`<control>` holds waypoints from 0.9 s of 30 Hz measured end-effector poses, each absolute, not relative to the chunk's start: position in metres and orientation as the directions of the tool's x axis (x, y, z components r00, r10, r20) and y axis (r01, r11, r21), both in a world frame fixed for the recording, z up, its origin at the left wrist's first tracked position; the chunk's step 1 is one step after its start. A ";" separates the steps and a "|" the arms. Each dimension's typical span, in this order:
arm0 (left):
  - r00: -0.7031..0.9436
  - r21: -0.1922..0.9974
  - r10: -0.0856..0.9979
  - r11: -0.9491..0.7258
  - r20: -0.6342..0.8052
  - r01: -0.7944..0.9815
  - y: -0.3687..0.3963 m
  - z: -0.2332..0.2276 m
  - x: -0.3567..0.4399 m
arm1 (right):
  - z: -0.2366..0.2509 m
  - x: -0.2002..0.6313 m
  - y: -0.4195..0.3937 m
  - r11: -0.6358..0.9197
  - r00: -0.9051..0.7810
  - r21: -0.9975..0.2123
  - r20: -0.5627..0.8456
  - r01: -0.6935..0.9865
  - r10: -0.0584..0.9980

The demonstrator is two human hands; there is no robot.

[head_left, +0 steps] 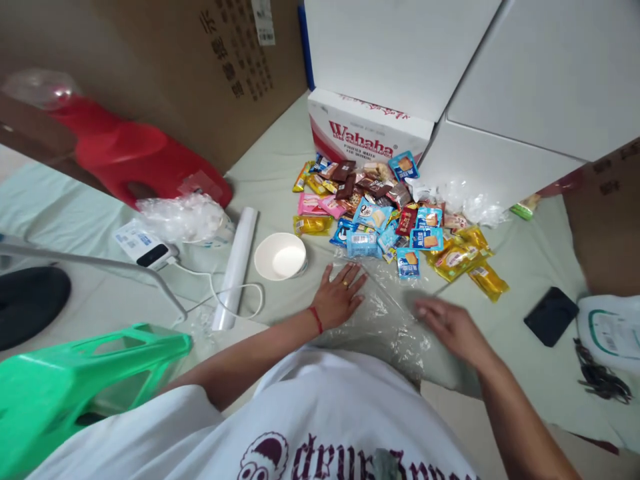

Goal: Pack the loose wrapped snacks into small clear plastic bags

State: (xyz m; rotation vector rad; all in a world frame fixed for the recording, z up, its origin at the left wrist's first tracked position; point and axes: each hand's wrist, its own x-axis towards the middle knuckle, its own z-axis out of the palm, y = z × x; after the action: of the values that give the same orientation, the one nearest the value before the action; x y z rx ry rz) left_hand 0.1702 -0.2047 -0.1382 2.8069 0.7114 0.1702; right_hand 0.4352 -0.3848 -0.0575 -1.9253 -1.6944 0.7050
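Observation:
My left hand lies flat with its fingers spread on a clear plastic bag, just in front of a heap of wrapped snacks. To the right of the bag is my right hand, its thumb and fingers drawn together and slightly blurred. A thin grey line, perhaps a stick, shows just beyond these fingers; what they hold I cannot make out. The heap mixes blue packets, brown packets and yellow packets. Left of it stands a white paper bowl.
A Wahaba-printed carton stands behind the snacks, against white boxes. On the left are a clear roll, a white cable, a red jug and a green stool. A black phone-like object lies right.

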 end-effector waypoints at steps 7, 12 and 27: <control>0.886 0.247 0.461 -0.866 0.055 0.435 -0.206 -0.139 0.164 | -0.023 0.461 -0.149 -0.359 0.365 -0.075 0.084 0.930 0.927; 0.878 0.258 0.473 -0.859 0.069 0.443 -0.208 -0.140 0.158 | -0.025 0.480 -0.103 -0.475 0.475 0.015 -0.027 0.880 0.880; 0.870 0.348 0.487 -0.831 0.080 0.434 -0.198 -0.140 0.160 | -0.103 0.405 -0.352 0.413 -0.393 -0.354 0.129 0.839 0.910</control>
State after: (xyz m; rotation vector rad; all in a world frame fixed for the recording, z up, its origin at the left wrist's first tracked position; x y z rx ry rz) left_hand 0.1603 -0.1979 -0.1402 2.7210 0.6898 0.2361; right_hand 0.4046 -0.3515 -0.1029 -1.5185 -2.3711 0.3345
